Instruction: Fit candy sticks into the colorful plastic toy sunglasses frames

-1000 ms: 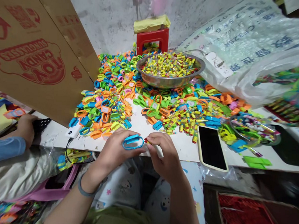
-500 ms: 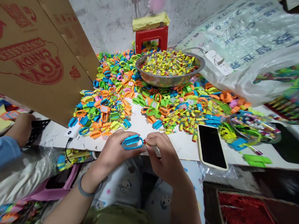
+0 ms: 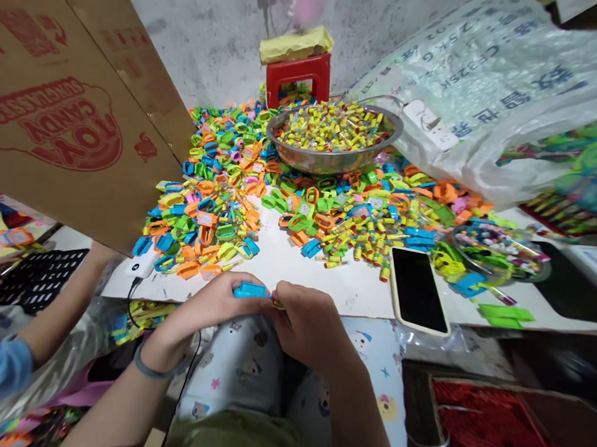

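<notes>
My left hand (image 3: 213, 307) is closed around a blue plastic toy watch (image 3: 249, 290), just off the table's front edge. Against the watch's right end, my right hand (image 3: 307, 323) pinches a small candy tube (image 3: 276, 302) with red and yellow on it; my fingers hide most of it. Both hands meet there, above my lap. Beyond them lie heaps of toy watches (image 3: 203, 218) in blue, green, orange and yellow. Loose yellow-and-red candy tubes (image 3: 365, 244) are piled to the right, and more fill a metal bowl (image 3: 326, 161).
A large cardboard box (image 3: 80, 192) stands at left. Past it, a co-worker's arm (image 3: 58, 317) reaches over a black perforated tray (image 3: 40, 270). A phone (image 3: 420, 290) lies by the right front edge, near a clear bowl (image 3: 543, 271). A red stool (image 3: 299, 70) stands behind.
The blue watch has turned from showing its open loop to lying side-on. My right hand has rolled over, closer to it. At left, the co-worker's arms and black tray have come further into view.
</notes>
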### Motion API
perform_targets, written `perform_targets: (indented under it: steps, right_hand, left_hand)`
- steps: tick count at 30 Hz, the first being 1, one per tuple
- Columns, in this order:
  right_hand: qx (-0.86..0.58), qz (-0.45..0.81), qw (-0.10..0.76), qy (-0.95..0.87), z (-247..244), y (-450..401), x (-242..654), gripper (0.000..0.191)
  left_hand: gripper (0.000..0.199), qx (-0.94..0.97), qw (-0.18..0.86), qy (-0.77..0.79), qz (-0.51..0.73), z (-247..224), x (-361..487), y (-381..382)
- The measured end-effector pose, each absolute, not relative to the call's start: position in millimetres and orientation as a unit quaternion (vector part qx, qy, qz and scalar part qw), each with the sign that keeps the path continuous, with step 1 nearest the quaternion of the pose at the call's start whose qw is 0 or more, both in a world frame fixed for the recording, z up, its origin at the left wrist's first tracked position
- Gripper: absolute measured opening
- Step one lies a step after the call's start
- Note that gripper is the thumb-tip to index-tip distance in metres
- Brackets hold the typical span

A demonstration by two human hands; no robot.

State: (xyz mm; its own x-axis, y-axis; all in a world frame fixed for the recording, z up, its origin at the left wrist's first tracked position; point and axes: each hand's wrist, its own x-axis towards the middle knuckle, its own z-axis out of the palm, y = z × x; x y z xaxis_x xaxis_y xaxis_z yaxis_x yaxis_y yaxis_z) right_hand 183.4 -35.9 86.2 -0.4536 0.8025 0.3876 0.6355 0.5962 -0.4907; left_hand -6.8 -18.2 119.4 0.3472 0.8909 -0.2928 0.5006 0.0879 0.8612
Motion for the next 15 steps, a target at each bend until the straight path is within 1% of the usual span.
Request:
perform_targets:
  steps: [5,9,11,13,15]
  right_hand:
    - [-0.423,0.124,0.265,-0.857,85,-33,173,0.008]
    - [-0.408,0.091,0.248,-0.874,85,-30,166,0.01]
    - [-0.397,0.082,0.238,-0.883,83,-29,161,0.009]
    - [-0.386,0.078,0.229,-0.89,78,-29,155,0.006]
    - [-0.371,0.081,0.223,-0.898,71,-29,149,0.006]
  left_hand:
    - [0.032,0.655,0.543,0.502,0.153,125,-30,-10]
    - [0.039,0.58,0.641,0.49,0.115,120,-46,-1]
    - [0.038,0.553,0.668,0.489,0.096,113,-52,3]
    - [0.031,0.577,0.649,0.49,0.072,102,-56,5]
    - [0.019,0.63,0.572,0.519,0.079,90,-57,4]
